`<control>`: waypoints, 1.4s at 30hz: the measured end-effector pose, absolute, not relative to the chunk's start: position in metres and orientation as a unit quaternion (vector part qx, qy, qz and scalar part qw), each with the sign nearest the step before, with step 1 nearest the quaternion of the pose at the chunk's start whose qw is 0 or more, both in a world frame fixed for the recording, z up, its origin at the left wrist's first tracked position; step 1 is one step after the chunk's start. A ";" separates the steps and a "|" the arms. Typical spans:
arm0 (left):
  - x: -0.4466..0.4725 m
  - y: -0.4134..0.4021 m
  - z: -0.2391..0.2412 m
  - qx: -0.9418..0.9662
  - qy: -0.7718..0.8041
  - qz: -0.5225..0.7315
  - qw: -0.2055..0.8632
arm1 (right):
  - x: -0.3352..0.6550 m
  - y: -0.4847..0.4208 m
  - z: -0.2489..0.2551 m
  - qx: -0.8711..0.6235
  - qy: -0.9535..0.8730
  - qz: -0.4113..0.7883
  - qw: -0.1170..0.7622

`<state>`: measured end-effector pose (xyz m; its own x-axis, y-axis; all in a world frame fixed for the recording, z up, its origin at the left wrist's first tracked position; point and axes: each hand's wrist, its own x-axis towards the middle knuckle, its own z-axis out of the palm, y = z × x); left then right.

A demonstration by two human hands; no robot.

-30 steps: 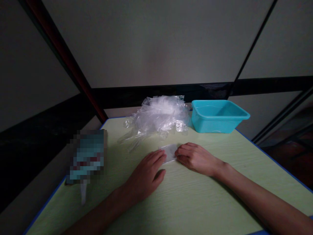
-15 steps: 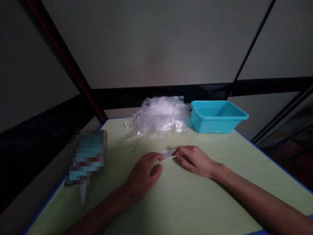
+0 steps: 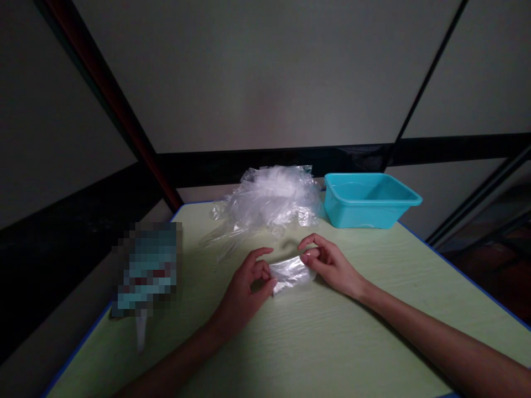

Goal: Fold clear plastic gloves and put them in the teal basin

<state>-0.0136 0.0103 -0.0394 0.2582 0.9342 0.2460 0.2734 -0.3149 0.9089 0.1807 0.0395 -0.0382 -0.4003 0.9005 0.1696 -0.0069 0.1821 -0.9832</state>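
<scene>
Between my hands is a folded, shiny piece of clear thin plastic (image 3: 290,273), just over the tabletop. At its left end my left hand (image 3: 246,284) grips it between thumb and curled fingers, with the index finger stretched out above. My right hand (image 3: 332,265) pinches the upper right corner, its thumb on the plastic and its index finger raised. Behind them lies a loose heap of crumpled clear thin plastic (image 3: 274,196); whether these are bags or gloves I cannot tell.
A turquoise plastic basin (image 3: 365,215) stands right of the heap at the table's back edge. At the left lies a blurred-out item (image 3: 149,265) with a pale strip (image 3: 141,331) below it. The pale green table (image 3: 332,354) has a blue edge and meets grey panels (image 3: 257,83).
The plastic piece has turned from a narrow strip into a wider, wrinkled face. My thumbs have come onto it and both index fingers have lifted off. The heap and basin stay put.
</scene>
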 end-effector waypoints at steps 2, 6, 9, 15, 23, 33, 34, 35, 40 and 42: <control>-0.012 0.010 -0.039 0.654 0.417 0.440 0.453 | 0.180 0.041 -0.037 -0.348 -0.626 0.543 0.438; -0.010 0.014 -0.037 0.576 0.414 0.464 0.531 | 0.180 0.040 -0.035 -0.331 -0.609 0.572 0.439; -0.011 0.017 -0.036 0.555 0.418 0.473 0.541 | 0.180 0.039 -0.038 -0.319 -0.598 0.608 0.414; -0.011 0.017 -0.034 0.543 0.424 0.485 0.539 | 0.181 0.042 -0.045 -0.351 -0.629 0.572 0.393; -0.012 0.013 -0.029 0.560 0.448 0.439 0.541 | 0.177 0.042 -0.044 -0.353 -0.603 0.586 0.410; -0.014 0.017 -0.035 0.555 0.481 0.425 0.530 | 0.177 0.042 -0.045 -0.356 -0.584 0.617 0.388; -0.014 0.017 -0.035 0.554 0.481 0.422 0.532 | 0.177 0.042 -0.045 -0.358 -0.584 0.617 0.388; -0.014 0.017 -0.035 0.554 0.481 0.420 0.533 | 0.177 0.042 -0.044 -0.359 -0.582 0.618 0.388; -0.014 0.020 -0.038 0.559 0.475 0.422 0.532 | 0.176 0.042 -0.041 -0.372 -0.571 0.619 0.390; -0.015 0.023 -0.039 0.563 0.470 0.435 0.523 | 0.176 0.043 -0.042 -0.378 -0.560 0.617 0.403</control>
<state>-0.0148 0.0232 -0.0393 0.1810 0.9835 -0.0011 0.0748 -0.0127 0.9971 0.1759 0.0426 -0.0421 -0.3884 0.9214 -0.0150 -0.0738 -0.0473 -0.9962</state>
